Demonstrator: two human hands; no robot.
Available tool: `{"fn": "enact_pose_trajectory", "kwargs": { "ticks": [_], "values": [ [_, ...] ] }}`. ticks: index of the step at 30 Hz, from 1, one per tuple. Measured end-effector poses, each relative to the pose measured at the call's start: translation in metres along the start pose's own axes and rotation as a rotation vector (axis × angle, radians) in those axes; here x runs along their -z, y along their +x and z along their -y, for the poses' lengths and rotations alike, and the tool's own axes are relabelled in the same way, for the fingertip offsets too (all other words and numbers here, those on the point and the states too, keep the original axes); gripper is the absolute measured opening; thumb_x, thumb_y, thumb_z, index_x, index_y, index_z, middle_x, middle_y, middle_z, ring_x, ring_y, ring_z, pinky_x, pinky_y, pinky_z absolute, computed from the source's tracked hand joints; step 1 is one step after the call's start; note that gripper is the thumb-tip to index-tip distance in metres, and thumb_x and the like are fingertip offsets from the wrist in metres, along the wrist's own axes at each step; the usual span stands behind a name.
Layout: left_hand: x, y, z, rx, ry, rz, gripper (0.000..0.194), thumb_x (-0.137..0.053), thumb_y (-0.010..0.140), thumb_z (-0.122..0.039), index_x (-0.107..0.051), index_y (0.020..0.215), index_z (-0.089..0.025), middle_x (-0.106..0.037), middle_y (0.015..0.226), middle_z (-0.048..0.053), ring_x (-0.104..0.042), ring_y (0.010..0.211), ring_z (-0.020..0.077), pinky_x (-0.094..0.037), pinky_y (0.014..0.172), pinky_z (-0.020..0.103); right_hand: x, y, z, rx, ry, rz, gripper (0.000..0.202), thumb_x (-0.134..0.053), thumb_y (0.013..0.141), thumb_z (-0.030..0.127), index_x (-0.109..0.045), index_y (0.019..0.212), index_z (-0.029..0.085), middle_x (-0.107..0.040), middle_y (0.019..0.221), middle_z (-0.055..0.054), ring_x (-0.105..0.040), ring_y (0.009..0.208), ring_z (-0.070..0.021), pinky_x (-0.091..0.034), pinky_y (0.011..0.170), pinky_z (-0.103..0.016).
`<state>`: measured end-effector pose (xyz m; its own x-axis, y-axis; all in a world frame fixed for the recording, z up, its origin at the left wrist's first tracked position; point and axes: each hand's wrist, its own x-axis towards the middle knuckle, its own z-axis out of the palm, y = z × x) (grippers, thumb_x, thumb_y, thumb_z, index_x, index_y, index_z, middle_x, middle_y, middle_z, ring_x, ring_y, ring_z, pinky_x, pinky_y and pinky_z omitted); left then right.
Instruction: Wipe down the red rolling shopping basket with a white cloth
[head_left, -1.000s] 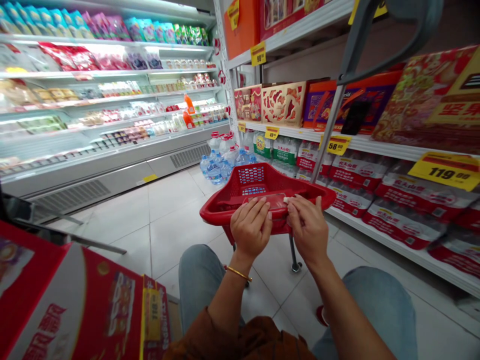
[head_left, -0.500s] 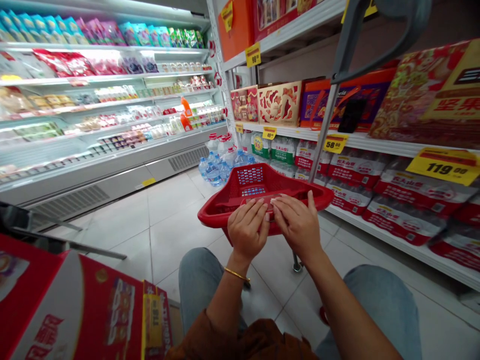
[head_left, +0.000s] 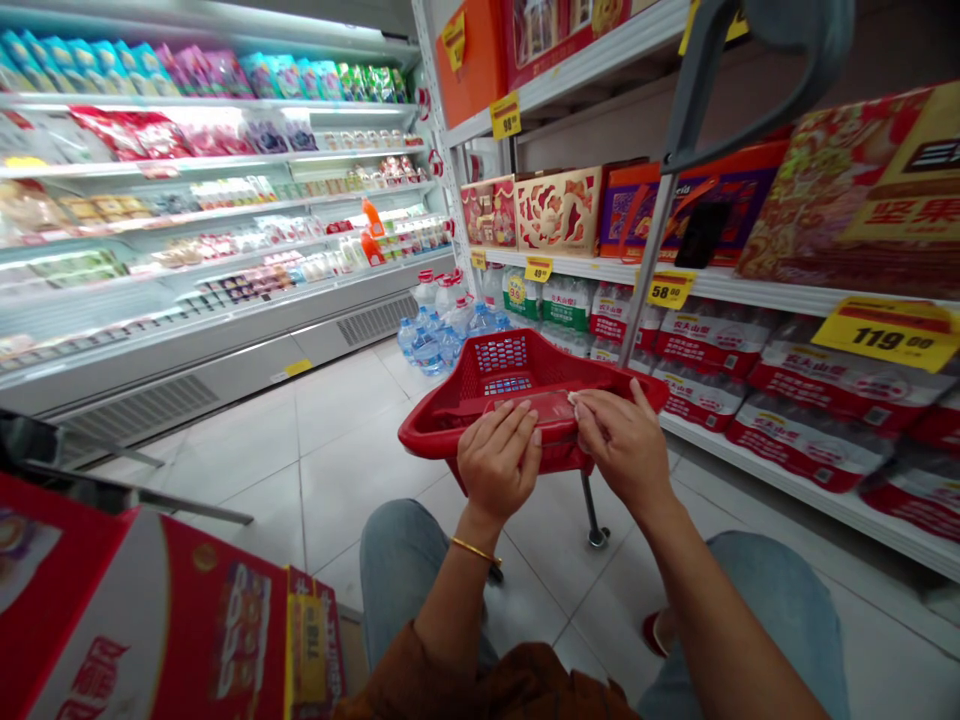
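Red carton nr L, chiller beyond, water bottles behind red trolley basket, L hand palm-down, fingers bent at near rim, grip unclear, R hand angled in, pinching sm. white bit, shelving R.

Pale square tiles are covering the floor. On the left, an open refrigerated case is glowing with cool white light over tiers of packaged food. White metal shelving is running along the right, holding gift boxes above shrink-wrapped bottles. Yellow price tags are hanging from its edges.
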<state>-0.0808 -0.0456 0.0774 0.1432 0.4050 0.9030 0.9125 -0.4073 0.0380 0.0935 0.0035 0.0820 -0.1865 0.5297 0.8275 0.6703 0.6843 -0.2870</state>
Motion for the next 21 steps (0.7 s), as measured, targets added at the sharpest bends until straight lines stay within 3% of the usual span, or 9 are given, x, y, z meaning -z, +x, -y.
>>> {"fn": "enact_pose_trajectory", "kwargs": {
  "ticks": [7,12,14,18,21],
  "values": [
    [0.001,0.0,0.005,-0.02,0.001,-0.001,0.026,-0.059,0.086,-0.02,-0.068,0.11,-0.021,-0.072,0.113,0.004,-0.066,0.106,0.0213,-0.046,0.093,0.036,0.004,-0.004,-0.014,0.025,-0.06,-0.037,0.025,-0.047,0.096,0.032,-0.069,0.099,0.021,-0.074,0.099,-0.005,-0.068,0.094,-0.0191,-0.03,0.113,-0.047],
    [0.004,0.001,0.01,-0.008,-0.009,-0.002,0.024,-0.06,0.085,-0.019,-0.068,0.107,-0.021,-0.073,0.111,0.004,-0.067,0.105,0.0208,-0.045,0.094,0.038,0.002,-0.003,-0.006,0.022,-0.071,-0.018,0.024,-0.047,0.096,0.029,-0.068,0.1,0.019,-0.074,0.097,-0.005,-0.066,0.093,-0.0181,-0.04,0.1,-0.037],
    [0.007,0.003,0.008,0.038,-0.005,-0.006,0.02,-0.058,0.086,-0.018,-0.069,0.103,-0.021,-0.074,0.109,0.004,-0.067,0.103,0.0213,-0.039,0.103,0.044,-0.001,-0.003,0.0,0.005,-0.072,-0.03,0.023,-0.047,0.096,0.029,-0.067,0.099,0.019,-0.074,0.096,-0.005,-0.066,0.093,-0.018,-0.04,0.097,-0.036],
    [0.009,0.009,-0.008,0.132,0.057,-0.012,0.016,-0.056,0.088,-0.018,-0.069,0.097,-0.02,-0.075,0.105,0.005,-0.065,0.108,0.0255,-0.01,0.117,0.06,-0.006,-0.004,0.011,-0.009,-0.076,-0.051,0.021,-0.047,0.096,0.027,-0.066,0.099,0.02,-0.073,0.096,-0.005,-0.065,0.093,-0.0183,-0.038,0.098,-0.036],
    [0.002,0.011,-0.023,0.098,0.031,0.031,0.019,-0.055,0.089,-0.019,-0.067,0.102,-0.019,-0.072,0.112,0.006,-0.062,0.115,0.0253,-0.013,0.118,0.057,-0.007,-0.005,0.018,0.0,-0.087,-0.055,0.02,-0.048,0.096,0.026,-0.066,0.1,0.019,-0.073,0.096,-0.004,-0.064,0.093,-0.0185,-0.038,0.097,-0.036]
  ]
}}
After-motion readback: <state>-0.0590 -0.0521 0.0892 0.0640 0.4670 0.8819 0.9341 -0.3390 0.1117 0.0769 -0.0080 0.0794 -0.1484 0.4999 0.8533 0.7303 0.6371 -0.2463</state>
